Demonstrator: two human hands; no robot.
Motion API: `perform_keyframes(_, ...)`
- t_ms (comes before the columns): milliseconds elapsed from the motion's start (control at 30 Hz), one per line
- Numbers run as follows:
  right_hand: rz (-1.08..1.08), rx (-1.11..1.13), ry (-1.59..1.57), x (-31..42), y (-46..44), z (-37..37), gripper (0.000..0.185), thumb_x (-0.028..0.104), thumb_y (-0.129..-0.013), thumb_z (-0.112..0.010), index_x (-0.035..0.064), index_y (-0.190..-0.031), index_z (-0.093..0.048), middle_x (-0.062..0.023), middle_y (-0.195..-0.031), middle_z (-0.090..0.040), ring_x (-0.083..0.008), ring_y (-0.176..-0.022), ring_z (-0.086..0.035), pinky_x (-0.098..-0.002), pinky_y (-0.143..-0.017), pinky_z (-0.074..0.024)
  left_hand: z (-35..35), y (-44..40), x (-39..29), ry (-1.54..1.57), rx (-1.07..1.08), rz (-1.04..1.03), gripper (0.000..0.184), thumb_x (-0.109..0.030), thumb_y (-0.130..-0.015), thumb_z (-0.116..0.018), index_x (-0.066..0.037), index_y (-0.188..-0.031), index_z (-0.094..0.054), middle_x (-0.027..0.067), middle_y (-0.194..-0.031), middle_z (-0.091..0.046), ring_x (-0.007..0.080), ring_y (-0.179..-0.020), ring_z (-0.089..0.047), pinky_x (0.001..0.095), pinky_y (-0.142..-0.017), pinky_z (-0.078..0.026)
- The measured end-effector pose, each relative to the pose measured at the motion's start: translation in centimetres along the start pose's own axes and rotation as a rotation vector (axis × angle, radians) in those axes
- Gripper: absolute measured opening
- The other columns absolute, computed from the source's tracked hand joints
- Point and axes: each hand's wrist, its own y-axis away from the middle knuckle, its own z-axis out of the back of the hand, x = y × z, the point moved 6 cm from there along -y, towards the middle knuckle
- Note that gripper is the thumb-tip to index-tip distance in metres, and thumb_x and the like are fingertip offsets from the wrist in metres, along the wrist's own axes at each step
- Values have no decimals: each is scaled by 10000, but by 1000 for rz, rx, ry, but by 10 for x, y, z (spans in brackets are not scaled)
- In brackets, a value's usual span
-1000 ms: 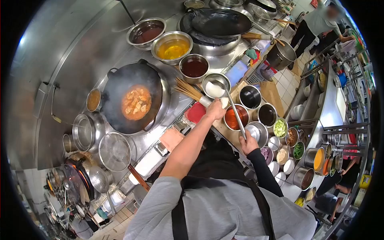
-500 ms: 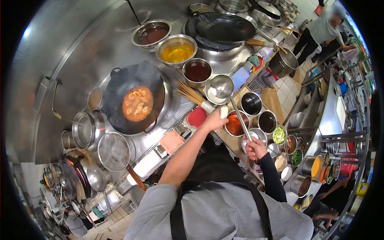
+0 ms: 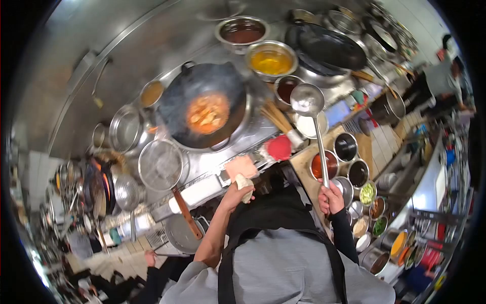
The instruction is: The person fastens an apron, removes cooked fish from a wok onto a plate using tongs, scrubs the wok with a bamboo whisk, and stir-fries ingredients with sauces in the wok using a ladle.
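My left hand [image 3: 232,196] is closed around a bunched whitish cloth [image 3: 246,186], close to the pink folded cloth [image 3: 240,166] at the counter's front edge. In my right hand [image 3: 331,197] is the long handle of a metal ladle [image 3: 308,100]. Its bowl is raised beside a bowl of white contents [image 3: 313,125], and I cannot tell whether it touches the rim. Chicken-like pieces in reddish sauce [image 3: 207,112] lie in a dark, steaming wok [image 3: 174,93] on the stove. To the right of the wok lies a bamboo brush [image 3: 276,117].
A strainer [image 3: 161,164] with a wooden handle juts over the front edge. Behind it, another person's hand [image 3: 150,257] holds a grey pan [image 3: 183,234]. Bowls of yellow oil [image 3: 271,62] and dark red liquid [image 3: 242,33] stand behind. Seasoning pots [image 3: 346,147] crowd the right.
My left hand has moved left, away from the bowls, with the cloth. The ladle has been raised more upright. The view has shifted, and a person with a pan has appeared lower left.
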Motion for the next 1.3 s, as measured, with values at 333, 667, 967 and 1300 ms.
perform_keyframes(333, 345, 203, 773, 40, -102, -163, 330, 113, -990, -638, 60, -1311, -584, -66, -786, -597, -147, -583, -578, -324, -529, -463, 28, 31, -16, 173, -157, -201, 367, -188, -961, -730, 16, -1220, -569, 123, -1012, -707, 217, -759, -725, 323, -605, -583)
perform_keyframes(667, 765, 286, 1041, 74, -82, -225, 340, 133, -957, -657, 36, -1280, -611, -141, -949, -697, -269, -842, -686, -374, -777, -530, 70, 71, 31, 312, -302, -182, 369, -193, -959, -736, 17, -1216, -576, 115, -999, -700, 217, -763, -722, 327, -602, -578)
perform_keyframes(967, 658, 303, 1176, 57, -121, -243, 327, 191, -978, -651, 6, -1243, -609, -242, -957, -687, -416, -903, -683, -441, -805, -535, 73, 66, 26, 315, -298, -162, 422, -204, -953, -743, 27, -1249, -551, 136, -1018, -699, 243, -781, -731, 335, -602, -576)
perform_keyframes(1300, 362, 404, 1273, 10, -178, -235, 357, 264, -971, -623, -32, -1170, -626, -320, -988, -693, -480, -989, -674, -542, -862, -524, 59, 73, 11, 288, -312, -177, 360, -201, -971, -698, 20, -1241, -609, 145, -1038, -737, 236, -843, -745, 326, -649, -585)
